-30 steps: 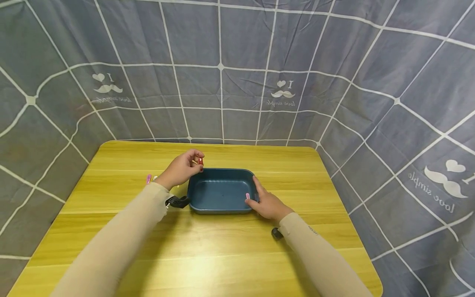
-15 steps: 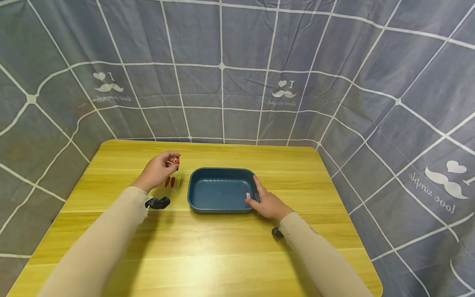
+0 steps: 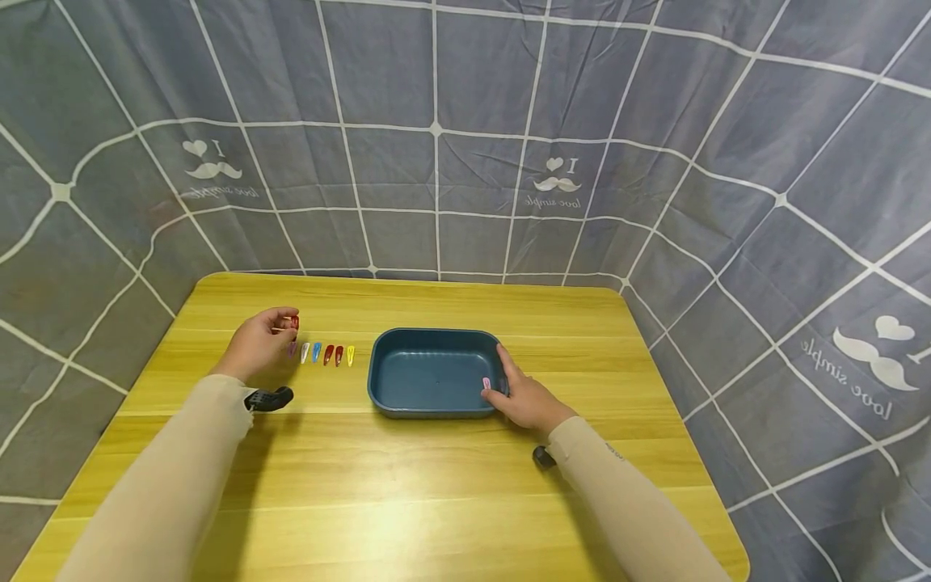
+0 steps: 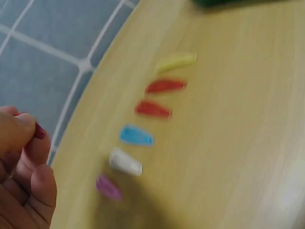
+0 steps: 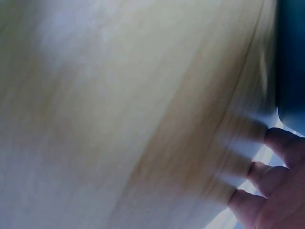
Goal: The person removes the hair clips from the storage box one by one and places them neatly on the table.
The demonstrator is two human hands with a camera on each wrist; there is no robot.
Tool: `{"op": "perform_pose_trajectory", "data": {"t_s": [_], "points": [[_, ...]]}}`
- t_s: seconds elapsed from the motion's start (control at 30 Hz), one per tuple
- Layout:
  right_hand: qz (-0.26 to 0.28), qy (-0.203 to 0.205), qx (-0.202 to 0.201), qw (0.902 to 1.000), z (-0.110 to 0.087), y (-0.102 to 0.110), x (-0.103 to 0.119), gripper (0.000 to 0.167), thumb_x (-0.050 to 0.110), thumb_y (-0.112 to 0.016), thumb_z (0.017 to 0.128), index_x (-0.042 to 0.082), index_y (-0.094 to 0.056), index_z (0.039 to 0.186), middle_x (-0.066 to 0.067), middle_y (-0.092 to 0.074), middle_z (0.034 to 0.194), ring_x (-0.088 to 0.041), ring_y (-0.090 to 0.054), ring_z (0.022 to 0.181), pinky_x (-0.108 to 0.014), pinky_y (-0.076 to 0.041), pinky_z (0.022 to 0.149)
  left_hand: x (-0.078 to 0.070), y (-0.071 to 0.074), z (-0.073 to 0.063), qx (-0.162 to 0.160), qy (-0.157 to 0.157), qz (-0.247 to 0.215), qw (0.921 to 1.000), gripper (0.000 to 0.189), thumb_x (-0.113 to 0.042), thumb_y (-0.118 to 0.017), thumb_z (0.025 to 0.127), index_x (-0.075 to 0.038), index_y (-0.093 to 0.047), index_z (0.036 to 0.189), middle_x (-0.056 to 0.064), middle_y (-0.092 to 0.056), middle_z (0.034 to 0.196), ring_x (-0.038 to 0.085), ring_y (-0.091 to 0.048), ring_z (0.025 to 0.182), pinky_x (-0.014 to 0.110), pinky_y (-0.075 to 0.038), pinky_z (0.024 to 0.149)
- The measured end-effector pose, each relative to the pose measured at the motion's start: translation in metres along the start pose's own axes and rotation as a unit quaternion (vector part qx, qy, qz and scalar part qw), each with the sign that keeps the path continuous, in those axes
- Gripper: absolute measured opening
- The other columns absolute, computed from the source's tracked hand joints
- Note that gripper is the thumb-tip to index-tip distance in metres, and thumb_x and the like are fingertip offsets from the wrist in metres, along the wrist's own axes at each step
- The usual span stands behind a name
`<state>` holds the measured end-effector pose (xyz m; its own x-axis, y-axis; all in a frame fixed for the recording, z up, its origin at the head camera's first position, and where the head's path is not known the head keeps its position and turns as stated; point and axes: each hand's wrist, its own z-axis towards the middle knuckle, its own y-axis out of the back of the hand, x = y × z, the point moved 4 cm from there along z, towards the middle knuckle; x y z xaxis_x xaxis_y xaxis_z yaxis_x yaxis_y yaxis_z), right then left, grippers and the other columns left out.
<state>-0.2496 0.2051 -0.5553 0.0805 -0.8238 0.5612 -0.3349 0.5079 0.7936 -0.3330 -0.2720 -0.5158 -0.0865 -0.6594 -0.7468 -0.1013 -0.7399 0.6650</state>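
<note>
In the head view my left hand (image 3: 254,343) is above the left part of the table and pinches a red hair clip (image 3: 294,322). The left wrist view shows only a bit of that clip (image 4: 40,131) between the fingertips. Below and right of the hand lies a row of hair clips: purple (image 3: 292,348), white (image 3: 305,352), blue (image 3: 316,352), two red (image 3: 334,356) and yellow (image 3: 351,356). My right hand (image 3: 527,400) grips the right side of a dark blue tray (image 3: 436,412), thumb over the rim. Beside the thumb tip, a small pink clip (image 3: 486,383) shows inside.
The wooden table (image 3: 436,501) has its back edge against a grey checked curtain (image 3: 473,178), which also hangs along both sides. Each wrist wears a black strap, such as the left strap (image 3: 269,399).
My left hand has moved left with the red hair clip, from the tray's back left corner to beyond the row, uncovering the row. My right hand and the tray have stayed still.
</note>
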Motion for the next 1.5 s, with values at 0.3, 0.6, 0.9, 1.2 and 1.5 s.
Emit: {"op": "perform_pose_trajectory", "data": {"t_s": [0.3,0.6,0.9,1.2,1.5], "points": [[-0.003,-0.004,-0.003,1.0,0.002,0.002,-0.003,0.098,0.061,-0.057,0.102,0.038,0.012,0.168,-0.018,-0.037,0.168,-0.042,-0.054,0.143,-0.058,-0.04,0.121,0.039,0.009,-0.005,-0.006,0.048,0.024,0.9985,0.046,-0.018,-0.06,0.108,0.007,-0.05,0.146,0.03,-0.065,0.125,0.036,-0.065,0.103,0.025,-0.052,0.067],[-0.006,-0.003,-0.006,1.0,0.003,0.003,-0.001,0.098,0.063,-0.056,0.102,0.039,0.012,0.168,-0.018,-0.036,0.169,-0.041,-0.053,0.144,-0.056,-0.04,0.122,0.054,0.01,-0.006,-0.004,0.057,0.056,0.9968,0.042,-0.017,-0.058,0.108,0.007,-0.055,0.142,0.03,-0.067,0.121,0.041,-0.064,0.106,0.046,-0.051,0.085],[0.002,-0.003,-0.002,1.0,0.002,0.001,0.0,0.098,0.06,-0.057,0.102,0.039,0.012,0.168,-0.017,-0.034,0.17,-0.041,-0.049,0.147,-0.057,-0.037,0.123,0.061,0.009,-0.003,0.026,0.059,0.068,0.9956,0.041,-0.019,-0.058,0.109,0.008,-0.056,0.14,0.032,-0.066,0.125,0.048,-0.062,0.113,0.064,-0.048,0.1],[-0.002,-0.005,-0.001,1.0,0.003,-0.001,0.0,0.098,0.065,-0.056,0.101,0.041,0.012,0.168,-0.017,-0.035,0.169,-0.041,-0.048,0.148,-0.057,-0.036,0.124,0.063,0.003,-0.001,0.035,0.056,0.073,0.9952,0.04,-0.022,-0.057,0.11,0.006,-0.058,0.139,0.032,-0.063,0.131,0.049,-0.059,0.118,0.066,-0.044,0.106],[-0.001,-0.01,-0.002,0.9999,0.003,-0.002,-0.003,0.098,0.063,-0.057,0.101,0.041,0.012,0.168,-0.018,-0.038,0.168,-0.041,-0.049,0.147,-0.057,-0.037,0.123,0.063,-0.002,0.004,0.036,0.054,0.07,0.9954,0.039,-0.021,-0.054,0.112,0.006,-0.056,0.139,0.032,-0.06,0.135,0.05,-0.056,0.123,0.066,-0.042,0.108]]}}
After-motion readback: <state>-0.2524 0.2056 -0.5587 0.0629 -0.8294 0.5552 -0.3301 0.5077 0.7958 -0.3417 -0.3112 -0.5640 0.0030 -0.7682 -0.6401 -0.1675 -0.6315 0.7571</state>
